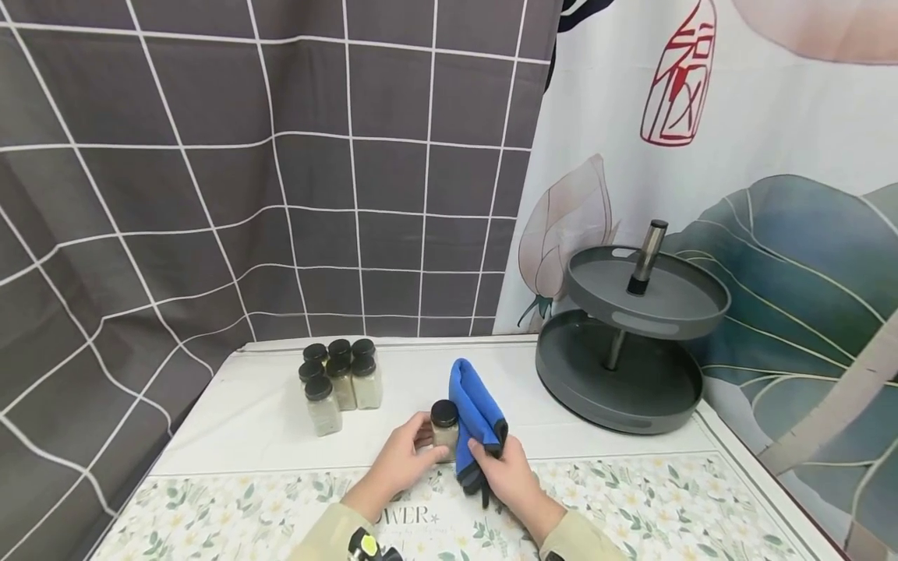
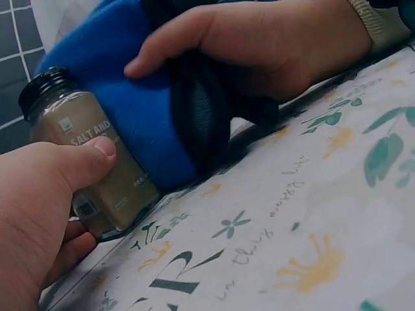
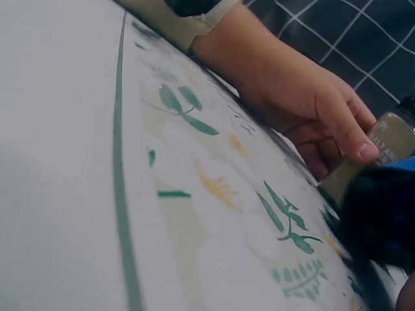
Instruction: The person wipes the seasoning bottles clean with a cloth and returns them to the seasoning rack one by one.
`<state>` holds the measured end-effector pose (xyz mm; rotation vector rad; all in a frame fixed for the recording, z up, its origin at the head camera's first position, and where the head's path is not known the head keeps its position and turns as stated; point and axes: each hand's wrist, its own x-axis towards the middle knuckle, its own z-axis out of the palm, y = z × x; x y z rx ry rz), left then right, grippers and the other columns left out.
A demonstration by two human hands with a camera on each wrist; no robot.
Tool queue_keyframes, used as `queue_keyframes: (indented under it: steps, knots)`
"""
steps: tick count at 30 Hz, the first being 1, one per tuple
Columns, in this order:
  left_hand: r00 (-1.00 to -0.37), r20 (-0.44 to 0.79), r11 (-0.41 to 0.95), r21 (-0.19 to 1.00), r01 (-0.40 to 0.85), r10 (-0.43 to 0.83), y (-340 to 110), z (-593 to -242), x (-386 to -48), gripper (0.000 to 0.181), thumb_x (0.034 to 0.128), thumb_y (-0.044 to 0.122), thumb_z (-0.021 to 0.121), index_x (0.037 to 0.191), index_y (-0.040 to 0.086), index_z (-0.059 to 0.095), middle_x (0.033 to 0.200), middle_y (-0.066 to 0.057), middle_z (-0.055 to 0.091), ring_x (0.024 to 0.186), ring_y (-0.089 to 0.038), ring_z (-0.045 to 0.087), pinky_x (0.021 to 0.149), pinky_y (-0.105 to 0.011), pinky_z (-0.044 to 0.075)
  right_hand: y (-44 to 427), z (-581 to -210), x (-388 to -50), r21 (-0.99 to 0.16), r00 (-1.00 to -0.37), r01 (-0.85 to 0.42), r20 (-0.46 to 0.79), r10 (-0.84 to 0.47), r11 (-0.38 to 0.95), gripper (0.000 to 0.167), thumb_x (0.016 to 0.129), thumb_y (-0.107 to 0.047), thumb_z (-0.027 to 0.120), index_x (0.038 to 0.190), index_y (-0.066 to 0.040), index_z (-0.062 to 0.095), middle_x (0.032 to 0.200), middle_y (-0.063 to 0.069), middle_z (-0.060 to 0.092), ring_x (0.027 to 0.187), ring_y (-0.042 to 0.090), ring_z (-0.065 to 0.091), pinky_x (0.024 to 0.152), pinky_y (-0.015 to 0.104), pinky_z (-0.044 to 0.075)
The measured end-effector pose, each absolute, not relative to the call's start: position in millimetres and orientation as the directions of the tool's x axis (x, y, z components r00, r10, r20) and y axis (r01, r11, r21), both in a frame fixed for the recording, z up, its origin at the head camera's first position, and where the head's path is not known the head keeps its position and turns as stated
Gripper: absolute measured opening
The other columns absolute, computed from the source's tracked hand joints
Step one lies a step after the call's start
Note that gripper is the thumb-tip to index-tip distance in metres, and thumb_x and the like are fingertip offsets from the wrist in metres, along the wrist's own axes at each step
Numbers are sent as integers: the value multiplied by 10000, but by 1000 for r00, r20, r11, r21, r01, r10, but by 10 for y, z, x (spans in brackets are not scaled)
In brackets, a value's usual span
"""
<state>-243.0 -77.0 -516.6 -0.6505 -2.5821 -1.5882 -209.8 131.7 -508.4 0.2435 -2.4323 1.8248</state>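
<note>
My left hand [image 1: 404,452] grips a square glass spice jar [image 2: 107,165] with a black lid; its label reads "SALT AND" and it holds a tan powder. In the left wrist view the thumb lies across the label and fingers curl behind the base. A folded blue cloth [image 1: 477,401] with black edging is held in my right hand [image 1: 507,470], thumb on top. The cloth is against the jar's right side. In the right wrist view the cloth's dark edge [image 3: 379,214] partly covers the jar [image 3: 392,139].
At the back left, several black-lidded spice jars [image 1: 324,409] stand in a cluster. A grey two-tier round tray [image 1: 620,417] with a metal post stands at the right. The white table [image 1: 231,413] has a floral mat [image 1: 631,499] along its front. Curtains hang behind.
</note>
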Motion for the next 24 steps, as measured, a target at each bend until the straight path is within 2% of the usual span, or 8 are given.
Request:
queue_keyframes:
  steps: [4, 7, 13, 17, 24]
  knots:
    - [-915, 250, 403, 838, 369, 317, -766, -5151, -2427, 477, 904, 251, 769, 1293, 60, 569, 1208, -99, 675, 1155, -272, 647, 1003, -337, 519, 1309, -5113, -2091, -920, -960, -279, 276, -51, 274, 495, 998, -154, 628, 1399, 103, 493, 1341, 281, 593, 1262, 456, 557, 1090, 608, 386]
    - [-915, 252, 414, 831, 371, 315, -761, -5154, -2428, 507, 893, 258, 784, 1298, 48, 565, 1212, -109, 673, 1152, -275, 649, 995, -336, 524, 1305, -5125, -2095, -903, -958, -286, 281, -62, 320, 488, 1005, -169, 618, 1393, 103, 498, 1327, 280, 604, 1246, 449, 572, 1082, 608, 397]
    - [-918, 260, 404, 837, 369, 299, -777, -5151, -2425, 512, 885, 241, 789, 1311, 53, 573, 1200, -102, 679, 1137, -271, 658, 982, -332, 533, 1283, -5123, -2094, -886, -933, -359, 348, -90, 295, 437, 1000, -127, 620, 1353, 114, 530, 1289, 282, 627, 1219, 455, 590, 1062, 609, 413]
    - [-917, 266, 398, 838, 373, 298, -776, -5152, -2427, 518, 888, 255, 786, 1323, 64, 578, 1199, -87, 683, 1133, -256, 660, 978, -310, 533, 1280, -5135, -2114, -863, -932, -363, 344, -117, 352, 410, 1009, -145, 608, 1337, 96, 559, 1274, 264, 644, 1210, 435, 603, 1052, 600, 431]
    - [-913, 286, 372, 846, 383, 290, -768, -5191, -2428, 521, 884, 265, 795, 1312, 54, 584, 1175, -101, 682, 1109, -271, 670, 959, -304, 543, 1287, -5118, -2070, -854, -904, -427, 409, -124, 297, 386, 986, -66, 622, 1344, 69, 564, 1279, 213, 658, 1205, 373, 622, 1050, 538, 457]
